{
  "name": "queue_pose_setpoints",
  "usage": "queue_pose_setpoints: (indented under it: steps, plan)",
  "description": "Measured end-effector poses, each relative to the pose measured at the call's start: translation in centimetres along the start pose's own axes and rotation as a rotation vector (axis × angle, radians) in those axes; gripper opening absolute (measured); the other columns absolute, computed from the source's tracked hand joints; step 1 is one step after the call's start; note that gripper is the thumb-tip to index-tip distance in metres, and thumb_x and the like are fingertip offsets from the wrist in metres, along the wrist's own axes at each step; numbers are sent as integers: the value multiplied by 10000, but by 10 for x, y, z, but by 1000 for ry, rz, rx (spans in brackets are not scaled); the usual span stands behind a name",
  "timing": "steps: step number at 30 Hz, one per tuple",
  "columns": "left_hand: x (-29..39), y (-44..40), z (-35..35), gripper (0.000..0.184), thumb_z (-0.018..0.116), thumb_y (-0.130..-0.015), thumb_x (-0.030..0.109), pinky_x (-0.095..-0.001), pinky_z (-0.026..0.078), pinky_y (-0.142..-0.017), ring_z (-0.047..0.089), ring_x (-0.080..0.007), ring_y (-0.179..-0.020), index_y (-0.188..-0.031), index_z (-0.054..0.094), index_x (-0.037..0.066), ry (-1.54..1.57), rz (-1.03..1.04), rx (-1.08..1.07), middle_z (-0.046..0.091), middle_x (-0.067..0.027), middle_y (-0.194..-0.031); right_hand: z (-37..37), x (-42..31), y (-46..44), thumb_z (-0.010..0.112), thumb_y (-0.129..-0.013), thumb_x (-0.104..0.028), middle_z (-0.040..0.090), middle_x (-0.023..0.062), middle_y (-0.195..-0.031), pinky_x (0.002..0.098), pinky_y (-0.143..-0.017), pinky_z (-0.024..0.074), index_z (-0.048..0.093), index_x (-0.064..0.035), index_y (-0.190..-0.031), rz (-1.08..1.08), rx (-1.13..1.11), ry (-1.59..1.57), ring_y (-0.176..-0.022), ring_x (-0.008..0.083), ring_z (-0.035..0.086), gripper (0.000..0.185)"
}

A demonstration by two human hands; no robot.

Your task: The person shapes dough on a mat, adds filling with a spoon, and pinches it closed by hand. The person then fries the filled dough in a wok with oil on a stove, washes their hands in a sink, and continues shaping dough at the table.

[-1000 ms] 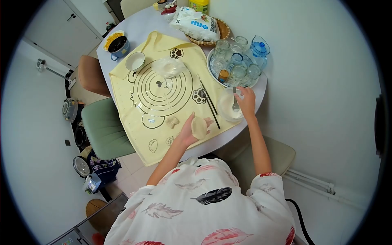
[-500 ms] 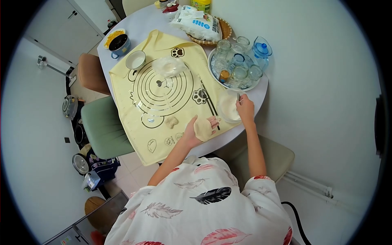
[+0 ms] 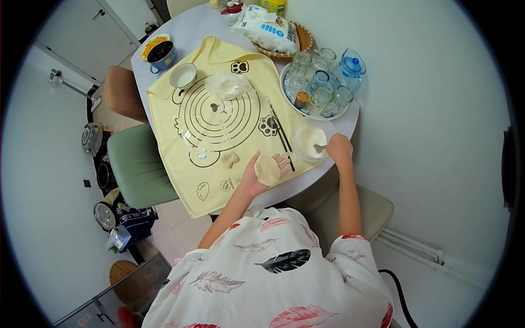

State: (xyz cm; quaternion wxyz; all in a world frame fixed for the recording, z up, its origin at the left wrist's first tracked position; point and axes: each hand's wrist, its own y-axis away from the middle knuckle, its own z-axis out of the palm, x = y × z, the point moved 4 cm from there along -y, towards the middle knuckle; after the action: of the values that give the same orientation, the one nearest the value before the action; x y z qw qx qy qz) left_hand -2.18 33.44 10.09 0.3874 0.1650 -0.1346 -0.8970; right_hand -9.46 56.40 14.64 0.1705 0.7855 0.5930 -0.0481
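On the upturned palm of my left hand (image 3: 252, 181) lies a flat round piece of dough (image 3: 267, 170), the fingertips stretched out past its edge. My right hand (image 3: 339, 148) is closed around the handle of a spoon (image 3: 320, 148). The spoon's head is in a clear bowl (image 3: 297, 143) of white powder or paste; I cannot tell which. A small lump of dough (image 3: 230, 159) rests on the yellow mat (image 3: 164, 126), left of my left hand. Dark chopsticks (image 3: 281, 134) lie between that hand and the bowl.
Farther back on the mat are a white bowl (image 3: 183, 75) and a clear plastic bag (image 3: 228, 86) with something pale inside. A tray (image 3: 285, 93) of glass cups and a blue-lidded jug (image 3: 353, 66) stand at the right. A blue pot (image 3: 162, 57) sits at the far left.
My right hand has moved slightly right and down, tilting the spoon so its head shows in the bowl. My left hand with the dough has shifted a little left.
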Motion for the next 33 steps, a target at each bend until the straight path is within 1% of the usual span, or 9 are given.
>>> queue_pose_setpoints:
  steps: [5, 7, 11, 13, 17, 20, 25, 28, 33]
  plan:
    - [3, -2, -1, 586, 244, -923, 426, -467, 217, -1069, 282, -301, -1289, -1351, 252, 26, -41, 31, -100, 278, -163, -1399, 27, 10, -14, 554, -665, -110, 619, 245, -784, 408, -693, 489, 645, 41, -756, 27, -44, -46, -760, 376, 611, 198]
    - [2, -2, 0, 585, 246, -923, 423, -467, 218, -1068, 283, -301, -1289, -1351, 251, 24, -54, 52, -89, 281, -162, -1398, 33, 9, -13, 540, -659, -133, 633, 185, -734, 391, -666, 492, 680, -60, -700, 51, 35, 22, -710, 333, 618, 164]
    - [-2, -1, 0, 576, 243, -925, 418, -471, 223, -1063, 283, -299, -1289, -1352, 253, 31, -9, 18, -62, 281, -162, -1399, 56, 14, -25, 523, -662, -145, 621, 178, -653, 378, -648, 492, 666, -43, -661, 21, 38, -71, -662, 323, 619, 176]
    - [-3, -2, -1, 574, 242, -926, 417, -473, 224, -1062, 283, -300, -1289, -1353, 254, 34, 28, -9, -64, 279, -162, -1399, 68, 20, -32, 520, -664, -138, 593, 164, -566, 362, -597, 486, 648, -28, -621, 47, -11, -155, -564, 294, 610, 174]
    - [-3, -2, -2, 564, 223, -928, 425, -480, 217, -1059, 267, -295, -1298, -1360, 262, 65, 10, -15, -155, 265, -143, -1412, 67, 26, -32, 524, -665, -128, 574, 143, -518, 346, -534, 469, 640, -24, -610, 4, -67, -223, -475, 260, 580, 165]
    - [0, 0, 1, 553, 214, -928, 429, -484, 205, -1061, 254, -287, -1304, -1365, 271, 95, -28, 37, -189, 253, -129, -1421, 58, 29, -26, 545, -670, -128, 557, 108, -487, 314, -442, 428, 634, -19, -597, 0, -25, -217, -415, 198, 541, 158]
    - [4, 1, 7, 545, 215, -928, 431, -487, 191, -1064, 249, -285, -1306, -1366, 277, 113, -38, 88, -211, 247, -123, -1424, 44, 40, -10, 549, -742, -97, 506, 37, -479, 222, -330, 274, 625, 1, -655, 186, -212, -717, -372, 78, 413, 152]
    - [6, -2, 4, 545, 219, -928, 433, -488, 190, -1066, 249, -288, -1305, -1366, 276, 113, -33, 89, -212, 252, -122, -1422, 38, 40, -2, 548, -699, -88, 502, 32, -493, 228, -337, 250, 596, -8, -602, 242, -278, -902, -368, 70, 382, 135]
    - [9, -7, -8, 543, 231, -930, 433, -481, 202, -1065, 254, -290, -1304, -1364, 278, 110, -18, 85, -160, 258, -130, -1417, 26, 41, 4, 546, -716, -79, 489, 20, -503, 214, -337, 233, 581, -10, -617, 275, -271, -920, -376, 59, 370, 125]
